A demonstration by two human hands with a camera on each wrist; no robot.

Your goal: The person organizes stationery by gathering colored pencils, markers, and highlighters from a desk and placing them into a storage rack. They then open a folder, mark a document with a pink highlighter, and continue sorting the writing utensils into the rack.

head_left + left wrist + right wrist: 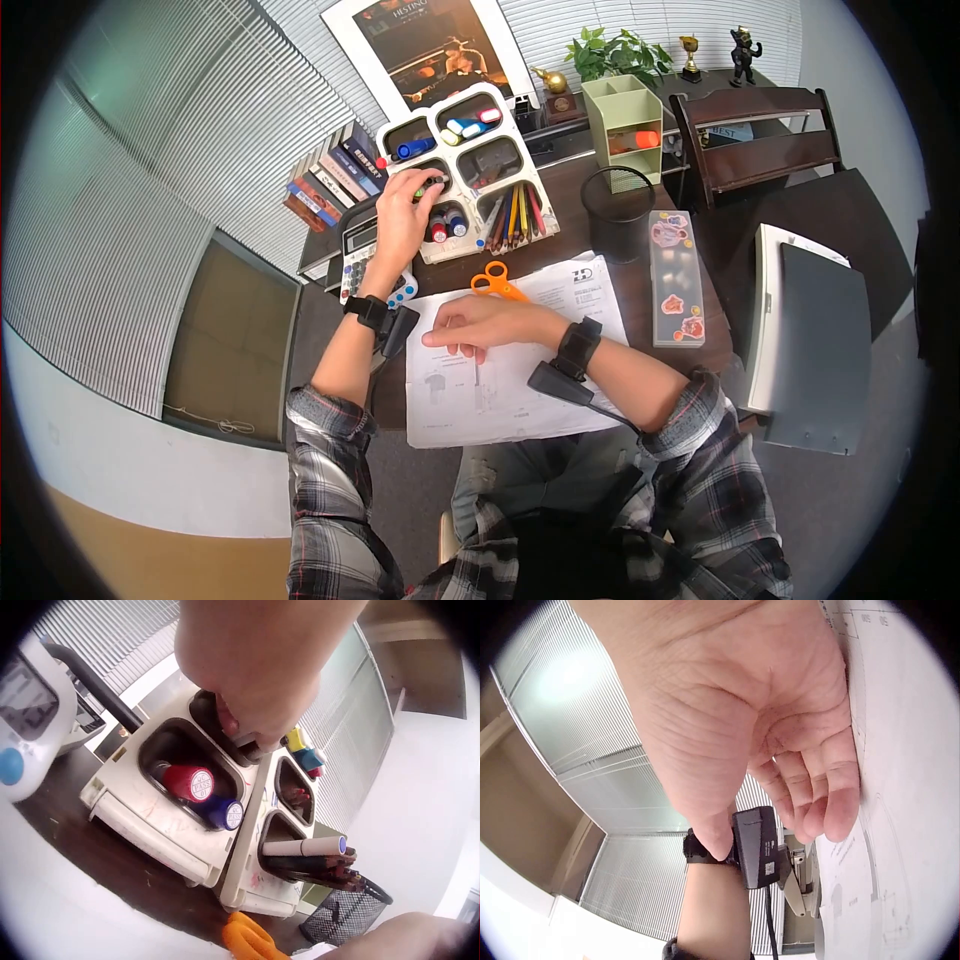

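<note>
My left hand (402, 220) reaches into the middle-left compartment of a white desk organizer (467, 160). Its thumb and fingertips pinch a small dark item (433, 182) with a bit of green on it; the hand hides most of it in the left wrist view. Just below, a red-capped stamp (191, 783) and a blue-capped stamp (227, 813) share a compartment. My right hand (487, 324) rests over the printed sheets (520, 405), fingers loosely bent and palm bare in the right wrist view. Orange scissors (497, 281) lie beyond it, partly on the paper.
Colored pencils (520, 215) and highlighters (470, 127) fill other compartments. A calculator (360, 240) sits left of the organizer. To the right stand a black mesh cup (617, 215) and a green holder (625, 110), with a clear sticker-covered case (678, 285) nearer me.
</note>
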